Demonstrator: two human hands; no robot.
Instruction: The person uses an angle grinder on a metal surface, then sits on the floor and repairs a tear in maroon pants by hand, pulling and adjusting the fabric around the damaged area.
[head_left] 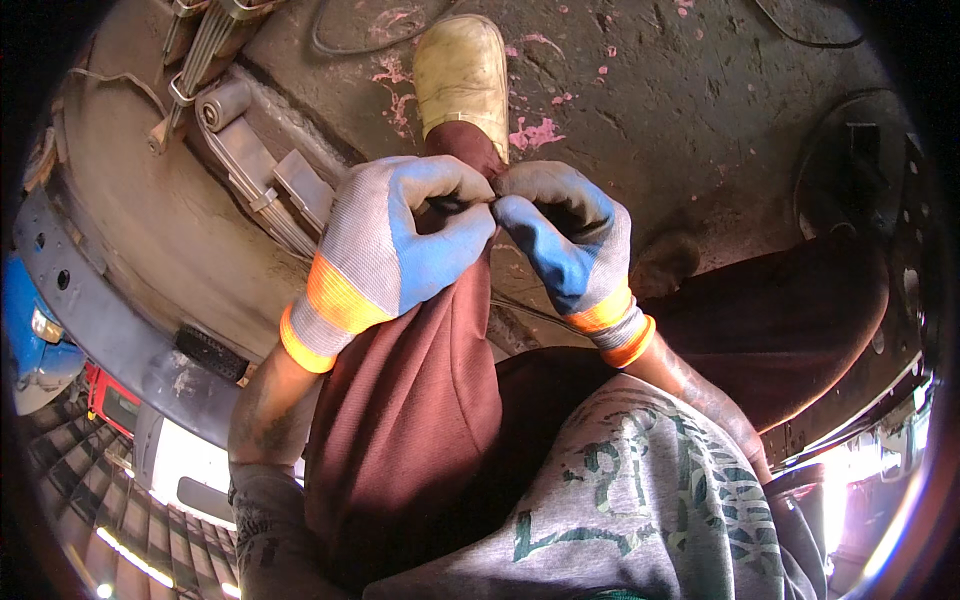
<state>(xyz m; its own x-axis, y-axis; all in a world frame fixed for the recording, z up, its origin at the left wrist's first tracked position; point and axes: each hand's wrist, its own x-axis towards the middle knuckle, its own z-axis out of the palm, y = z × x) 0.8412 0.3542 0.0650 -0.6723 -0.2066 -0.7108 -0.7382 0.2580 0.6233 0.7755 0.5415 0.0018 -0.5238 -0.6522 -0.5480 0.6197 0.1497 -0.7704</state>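
Both of my hands wear grey knit gloves with blue and dark grip coating and orange cuffs. My left hand and my right hand meet fingertip to fingertip over the shin of my brown trouser leg. Each is closed in a pinch of thumb and fingers. Whatever lies between the fingertips is too small or hidden to make out; the trouser cloth is right behind them. Beyond the hands, a worn pale yellow boot rests on the ground.
Stacked metal leaf springs lie to the left, with more clamped spring leaves at the far left. A long steel beam with holes curves along the left side. The dark floor bears pink paint spots. Vehicles show at the lower left.
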